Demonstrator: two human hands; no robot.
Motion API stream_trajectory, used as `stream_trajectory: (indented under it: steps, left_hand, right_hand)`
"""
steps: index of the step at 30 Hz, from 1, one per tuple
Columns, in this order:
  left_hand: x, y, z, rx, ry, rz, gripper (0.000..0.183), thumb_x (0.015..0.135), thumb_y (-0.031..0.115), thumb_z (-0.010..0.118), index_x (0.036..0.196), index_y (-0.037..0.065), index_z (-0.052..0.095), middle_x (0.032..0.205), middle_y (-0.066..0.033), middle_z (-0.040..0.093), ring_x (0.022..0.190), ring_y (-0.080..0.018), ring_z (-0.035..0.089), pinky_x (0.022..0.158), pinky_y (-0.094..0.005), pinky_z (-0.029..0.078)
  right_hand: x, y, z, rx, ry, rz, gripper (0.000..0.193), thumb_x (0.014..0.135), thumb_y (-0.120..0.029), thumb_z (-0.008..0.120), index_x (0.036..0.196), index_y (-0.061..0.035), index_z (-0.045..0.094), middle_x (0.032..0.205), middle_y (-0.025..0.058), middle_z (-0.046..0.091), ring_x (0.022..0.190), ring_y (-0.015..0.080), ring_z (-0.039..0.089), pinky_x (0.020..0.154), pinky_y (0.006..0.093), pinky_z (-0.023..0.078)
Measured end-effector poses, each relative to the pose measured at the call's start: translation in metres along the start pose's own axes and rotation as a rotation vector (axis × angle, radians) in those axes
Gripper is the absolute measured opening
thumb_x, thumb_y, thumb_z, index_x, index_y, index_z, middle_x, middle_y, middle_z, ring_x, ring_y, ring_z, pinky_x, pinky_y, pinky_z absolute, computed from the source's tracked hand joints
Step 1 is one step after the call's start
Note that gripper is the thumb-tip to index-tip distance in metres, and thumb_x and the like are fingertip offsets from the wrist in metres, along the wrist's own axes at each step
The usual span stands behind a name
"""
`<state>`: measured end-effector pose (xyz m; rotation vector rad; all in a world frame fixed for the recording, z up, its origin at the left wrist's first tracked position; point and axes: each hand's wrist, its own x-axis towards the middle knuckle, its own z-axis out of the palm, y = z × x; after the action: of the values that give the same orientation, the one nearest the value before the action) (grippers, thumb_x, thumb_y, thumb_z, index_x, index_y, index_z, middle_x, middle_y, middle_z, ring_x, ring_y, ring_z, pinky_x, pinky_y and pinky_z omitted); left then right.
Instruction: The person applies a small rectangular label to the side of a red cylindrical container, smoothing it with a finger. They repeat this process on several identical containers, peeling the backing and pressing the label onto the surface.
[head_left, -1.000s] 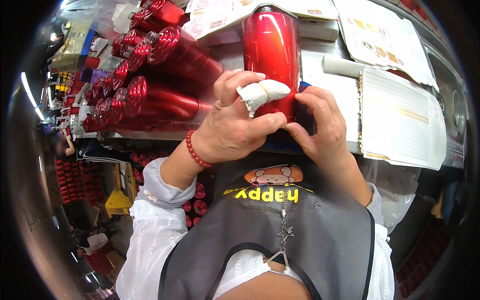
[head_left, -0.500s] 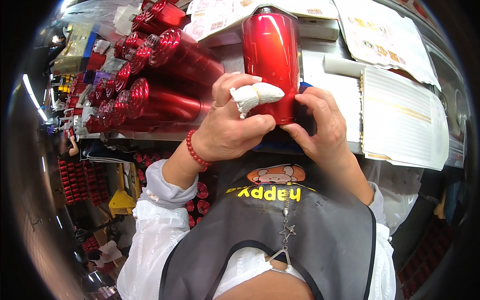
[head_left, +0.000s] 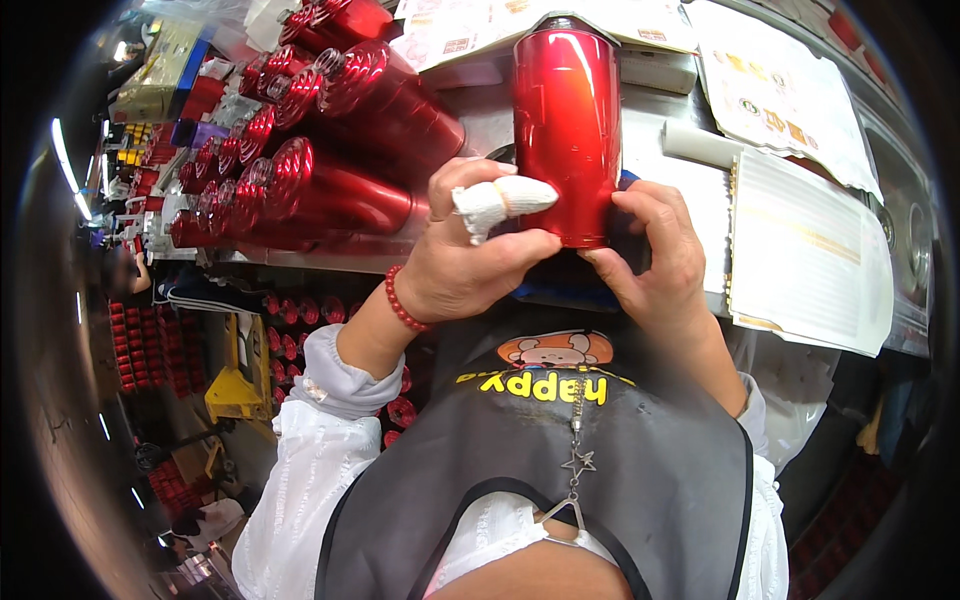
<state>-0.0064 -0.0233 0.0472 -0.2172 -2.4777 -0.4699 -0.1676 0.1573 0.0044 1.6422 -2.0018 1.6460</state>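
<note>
A glossy red bottle (head_left: pixel 567 110), nearly cylindrical, lies in front of me with its narrow dark end pointing away. My left hand (head_left: pixel 455 255) holds its near left side, thumb by the rim at the close end and fingers along the wall. One finger of that hand wears a white knitted finger cover (head_left: pixel 503 203) tied with a thin band. On the opposite side, my right hand (head_left: pixel 668 255) grips the same end between thumb and curled fingers. Part of a dark blue support (head_left: pixel 570 296) shows beneath the bottle; the rest is hidden.
Several similar red bottles (head_left: pixel 345 195) lie stacked to the left. Printed sheets (head_left: pixel 790 100) cover the back right of the metal table (head_left: pixel 480 115). A pad of white strips (head_left: pixel 805 255) lies right of my right hand. A yellow stand (head_left: pixel 238 390) is on the lower left.
The whole view has shifted slightly, so the table and bottles appear farther right. Both hands keep nearly the same hold on the red bottle.
</note>
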Motion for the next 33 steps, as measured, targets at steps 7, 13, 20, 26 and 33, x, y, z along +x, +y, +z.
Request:
stream_trajectory:
  steps: [7, 13, 20, 26, 33]
  left_hand:
    - [-0.003, -0.003, 0.002, 0.022, 0.007, 0.040, 0.028, 0.073, 0.009, 0.080, 0.096, 0.021, 0.072, 0.129, -0.0038, 0.063, 0.124, -0.0298, 0.047, 0.103, -0.0495, 0.040]
    - [-0.011, 0.004, 0.007, -0.014, 0.065, -0.103, 0.045, 0.071, 0.011, 0.082, 0.113, 0.018, 0.068, 0.135, -0.0101, 0.059, 0.124, -0.0343, 0.046, 0.105, -0.0507, 0.038]
    - [0.014, 0.006, -0.010, 0.421, -0.050, 0.062, 0.058, 0.079, 0.039, 0.081, 0.134, 0.025, 0.065, 0.140, -0.0121, 0.057, 0.131, -0.0335, 0.042, 0.111, -0.0490, 0.032]
    - [0.003, 0.005, 0.010, 0.303, 0.004, -0.149, 0.085, 0.079, 0.041, 0.082, 0.147, 0.003, 0.048, 0.144, -0.0159, 0.053, 0.128, -0.0356, 0.045, 0.111, -0.0501, 0.031]
    - [-0.016, 0.008, 0.027, 0.145, 0.069, -0.366, 0.092, 0.076, 0.033, 0.083, 0.152, 0.004, 0.042, 0.143, -0.0182, 0.051, 0.131, -0.0387, 0.042, 0.114, -0.0550, 0.026]
  right_hand:
    - [-0.001, -0.005, -0.007, -0.006, -0.010, 0.031, 0.054, 0.074, -0.009, 0.087, 0.120, -0.0025, 0.060, 0.118, 0.0166, 0.056, 0.098, 0.0304, 0.062, 0.085, 0.0372, 0.054]
    - [-0.022, 0.010, -0.008, 0.324, 0.168, 0.217, 0.046, 0.083, 0.011, 0.068, 0.125, -0.0039, 0.055, 0.117, 0.0095, 0.049, 0.093, 0.0142, 0.059, 0.082, 0.0265, 0.052]
    - [-0.033, 0.006, -0.017, 0.367, 0.124, 0.450, 0.028, 0.096, 0.004, 0.065, 0.123, 0.0004, 0.063, 0.106, 0.0118, 0.073, 0.088, 0.0106, 0.066, 0.080, 0.0234, 0.053]
    - [-0.014, -0.017, -0.053, 0.171, 0.160, 0.491, 0.026, 0.096, -0.009, 0.069, 0.118, 0.0010, 0.060, 0.090, 0.0065, 0.069, 0.080, 0.0097, 0.062, 0.073, 0.0244, 0.051]
    - [-0.010, -0.004, -0.040, 0.315, -0.075, 0.670, 0.015, 0.093, -0.010, 0.071, 0.100, -0.0012, 0.060, 0.084, -0.0001, 0.060, 0.078, 0.0075, 0.053, 0.071, 0.0241, 0.047]
